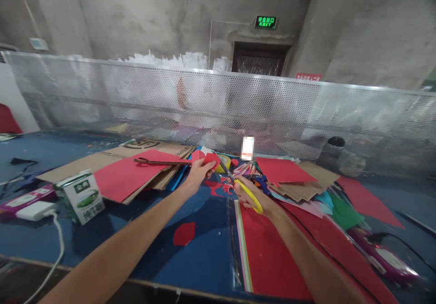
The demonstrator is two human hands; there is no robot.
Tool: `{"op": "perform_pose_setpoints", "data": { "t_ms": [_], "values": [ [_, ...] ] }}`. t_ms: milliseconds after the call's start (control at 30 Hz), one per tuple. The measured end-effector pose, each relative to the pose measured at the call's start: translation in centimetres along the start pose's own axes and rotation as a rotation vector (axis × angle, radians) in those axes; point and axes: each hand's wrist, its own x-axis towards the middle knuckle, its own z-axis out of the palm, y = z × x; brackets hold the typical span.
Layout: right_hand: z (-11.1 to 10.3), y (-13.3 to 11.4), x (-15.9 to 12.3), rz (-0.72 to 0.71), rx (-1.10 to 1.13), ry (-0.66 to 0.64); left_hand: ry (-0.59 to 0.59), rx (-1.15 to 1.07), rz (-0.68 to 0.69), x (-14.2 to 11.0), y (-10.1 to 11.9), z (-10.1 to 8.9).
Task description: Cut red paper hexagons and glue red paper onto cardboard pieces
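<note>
My left hand (201, 170) pinches a piece of red paper (211, 159) above the middle of the table. In my right hand (248, 192) is a pair of scissors (252, 196) with yellow handles, their blades pointing up and left to the edge of that paper. Whether the blades are parted I cannot tell. Red paper scraps (218, 186) lie on the table below both hands. A cut red paper shape (184, 234) rests nearer the front edge. Behind the red piece sits a roll of yellow tape (224, 164), partly hidden.
A red sheet (126, 176) covers cardboard (78, 157) on the left, with a brown twig (160, 161) across it. A milk carton (83, 197) stands by a white charger (36, 210). Stacked coloured paper (275, 249) lies right. A perforated metal screen (204, 99) closes off the back.
</note>
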Motion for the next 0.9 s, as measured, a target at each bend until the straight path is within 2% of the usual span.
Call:
{"op": "perform_pose_setpoints", "data": {
  "t_ms": [400, 700, 900],
  "values": [
    [0.5, 0.1, 0.1, 0.040, -0.008, 0.106, -0.043, 0.033, 0.033, 0.1, -0.4, -0.3],
    [0.0, 1.2, 0.6, 0.031, 0.013, 0.088, -0.043, 0.032, 0.023, 0.2, -0.6, -0.3],
    [0.3, 0.5, 0.4, 0.076, 0.012, 0.183, -0.043, 0.024, 0.022, 0.7, -1.3, -0.5]
  ]
}}
